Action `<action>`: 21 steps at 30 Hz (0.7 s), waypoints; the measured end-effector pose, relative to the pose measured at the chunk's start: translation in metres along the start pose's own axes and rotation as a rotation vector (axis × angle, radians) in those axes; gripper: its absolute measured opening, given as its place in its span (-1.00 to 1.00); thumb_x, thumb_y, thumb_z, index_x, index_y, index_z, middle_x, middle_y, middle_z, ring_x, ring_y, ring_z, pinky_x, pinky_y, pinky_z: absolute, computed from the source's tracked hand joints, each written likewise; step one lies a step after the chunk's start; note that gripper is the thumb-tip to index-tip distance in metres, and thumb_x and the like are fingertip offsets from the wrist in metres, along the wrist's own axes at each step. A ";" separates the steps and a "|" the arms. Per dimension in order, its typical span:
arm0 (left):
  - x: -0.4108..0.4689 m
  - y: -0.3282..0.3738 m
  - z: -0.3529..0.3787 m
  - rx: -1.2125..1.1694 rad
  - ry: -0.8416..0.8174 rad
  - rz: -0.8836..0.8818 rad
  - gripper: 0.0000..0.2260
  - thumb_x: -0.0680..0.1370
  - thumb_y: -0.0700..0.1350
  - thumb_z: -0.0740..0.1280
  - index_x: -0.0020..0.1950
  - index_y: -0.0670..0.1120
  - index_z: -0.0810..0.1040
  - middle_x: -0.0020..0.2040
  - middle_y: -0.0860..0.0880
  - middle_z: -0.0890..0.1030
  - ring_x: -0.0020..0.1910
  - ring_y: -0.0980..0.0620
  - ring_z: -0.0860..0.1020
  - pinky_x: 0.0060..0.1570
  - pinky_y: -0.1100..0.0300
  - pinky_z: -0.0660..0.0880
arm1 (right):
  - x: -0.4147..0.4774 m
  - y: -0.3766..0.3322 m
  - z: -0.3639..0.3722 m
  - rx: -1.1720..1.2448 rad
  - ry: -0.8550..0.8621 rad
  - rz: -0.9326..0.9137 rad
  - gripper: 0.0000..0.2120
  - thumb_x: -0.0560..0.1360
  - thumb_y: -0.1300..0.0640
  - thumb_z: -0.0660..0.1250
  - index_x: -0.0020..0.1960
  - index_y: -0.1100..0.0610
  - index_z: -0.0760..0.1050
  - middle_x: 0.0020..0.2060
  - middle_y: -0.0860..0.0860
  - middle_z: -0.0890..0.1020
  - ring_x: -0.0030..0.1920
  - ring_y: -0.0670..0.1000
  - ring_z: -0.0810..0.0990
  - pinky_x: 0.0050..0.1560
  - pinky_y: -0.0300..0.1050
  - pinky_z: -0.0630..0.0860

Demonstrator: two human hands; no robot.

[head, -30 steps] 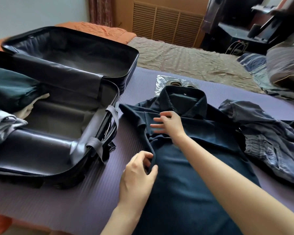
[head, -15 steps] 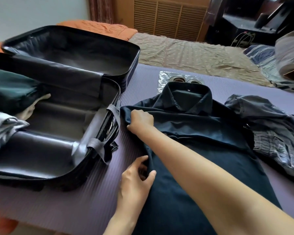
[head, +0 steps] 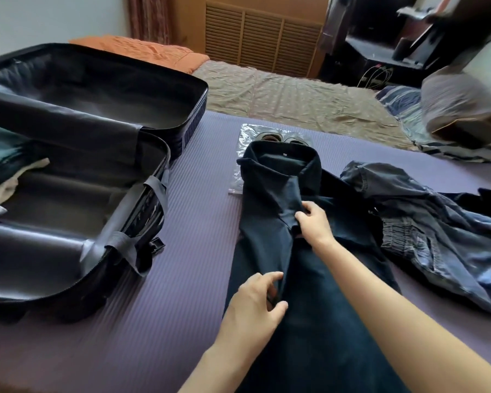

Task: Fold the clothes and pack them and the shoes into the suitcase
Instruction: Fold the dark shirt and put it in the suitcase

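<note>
Two bare hands work on one dark navy shirt (head: 318, 321), which lies collar-up along a purple ribbed mat (head: 182, 321) on the bed. One view only, from the head camera. The right hand (head: 313, 222) is closed on a fold of the shirt's cloth just below the collar, fingers curled tight round the bunched edge. The left hand (head: 253, 303) sits lower on the same folded edge, thumb and fingers pinching the cloth in a narrow grip. The shirt's left side is turned inward, so its outer edge runs fairly straight from collar to hem.

One black suitcase (head: 179, 131) lies open to the left of the shirt, both halves up, lined in smooth dark fabric with grey straps at the near rim. Inside its near half, at the frame's left edge, are folded clothes (head: 3, 163) (a dark green piece, something cream, something grey; I cannot count them surely). One pair of shoes (head: 278, 137) rests on a clear crinkled plastic bag (head: 248, 131) just beyond the collar, mostly hidden by it. One faded denim garment (head: 437, 231), rumpled, with an elastic gathered band, lies just right of the shirt, touching it.
</note>
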State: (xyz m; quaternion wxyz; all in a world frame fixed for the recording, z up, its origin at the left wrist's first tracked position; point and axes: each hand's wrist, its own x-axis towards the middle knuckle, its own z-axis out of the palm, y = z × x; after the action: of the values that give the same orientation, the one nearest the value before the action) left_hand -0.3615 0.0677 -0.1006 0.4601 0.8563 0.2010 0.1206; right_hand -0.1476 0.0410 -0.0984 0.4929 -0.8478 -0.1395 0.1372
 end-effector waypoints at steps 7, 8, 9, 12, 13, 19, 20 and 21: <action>0.004 -0.012 -0.001 0.163 0.085 0.092 -0.78 0.55 -0.04 0.31 0.20 0.06 0.57 -0.09 0.13 0.58 -0.14 0.15 0.56 -0.11 0.36 0.45 | -0.006 0.000 -0.001 -0.260 0.116 -0.026 -0.65 0.49 0.19 0.27 0.28 0.12 0.43 0.02 0.05 0.61 0.07 0.10 0.55 0.04 -0.03 0.45; 0.010 -0.017 -0.001 0.241 0.172 0.159 -0.78 0.54 -0.07 0.33 0.18 0.03 0.58 -0.05 0.12 0.58 -0.10 0.14 0.57 -0.10 0.34 0.45 | -0.006 0.000 -0.003 -0.363 0.154 -0.045 -0.62 0.50 0.18 0.27 0.31 0.10 0.40 0.07 0.05 0.60 0.12 0.11 0.53 0.04 -0.05 0.42; 0.017 -0.023 0.000 0.314 0.240 0.206 -0.74 0.53 -0.07 0.34 0.21 0.01 0.57 0.01 0.09 0.58 -0.03 0.10 0.57 -0.06 0.29 0.48 | -0.007 0.002 -0.004 -0.458 0.188 -0.081 -0.59 0.50 0.16 0.28 0.34 0.11 0.38 0.12 0.06 0.58 0.18 0.12 0.48 0.08 -0.04 0.40; 0.043 -0.040 0.010 0.526 0.254 0.237 -0.61 0.55 0.09 0.16 0.32 -0.01 0.49 0.28 -0.04 0.53 0.28 -0.05 0.49 0.19 -0.01 0.48 | 0.000 0.000 -0.007 -0.571 0.268 -0.224 -0.48 0.50 0.02 0.33 0.41 0.11 0.33 0.24 0.10 0.47 0.24 0.15 0.33 0.23 -0.06 0.27; 0.049 -0.046 0.014 0.601 0.189 0.221 -0.56 0.57 0.14 0.06 0.35 0.00 0.46 0.34 -0.07 0.48 0.34 -0.06 0.43 0.26 -0.06 0.42 | 0.005 -0.005 -0.006 -0.556 0.259 -0.280 -0.45 0.49 -0.03 0.35 0.42 0.09 0.33 0.27 0.09 0.44 0.25 0.15 0.31 0.25 -0.08 0.22; 0.051 -0.067 0.031 0.762 0.034 0.174 -0.45 0.62 0.20 -0.22 0.46 0.03 0.30 0.47 -0.09 0.30 0.46 -0.07 0.23 0.33 -0.10 0.10 | 0.059 -0.063 0.031 -0.524 -0.017 -0.463 -0.41 0.40 -0.21 0.39 0.37 -0.04 0.39 0.29 -0.05 0.44 0.31 0.06 0.22 0.26 -0.06 0.10; 0.051 -0.067 0.030 0.761 0.043 0.176 -0.46 0.62 0.21 -0.21 0.47 0.03 0.28 0.48 -0.09 0.29 0.47 -0.08 0.22 0.34 -0.11 0.10 | 0.068 -0.069 0.041 -0.558 -0.032 -0.465 -0.45 0.40 -0.21 0.39 0.32 -0.04 0.43 0.23 -0.04 0.49 0.29 0.06 0.24 0.22 -0.06 0.10; 0.050 -0.068 0.031 0.754 0.055 0.177 -0.46 0.62 0.21 -0.20 0.49 0.03 0.25 0.48 -0.09 0.27 0.48 -0.08 0.20 0.34 -0.11 0.10 | 0.076 -0.074 0.050 -0.598 -0.027 -0.457 -0.52 0.42 -0.21 0.38 0.26 -0.02 0.49 0.18 -0.03 0.54 0.27 0.07 0.28 0.19 -0.05 0.10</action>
State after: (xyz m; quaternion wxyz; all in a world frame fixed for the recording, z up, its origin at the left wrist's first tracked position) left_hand -0.3205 0.1017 -0.1733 0.0952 0.9759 0.1690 0.1003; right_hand -0.1030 0.1443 -0.0644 0.2395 -0.8993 -0.3657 -0.0120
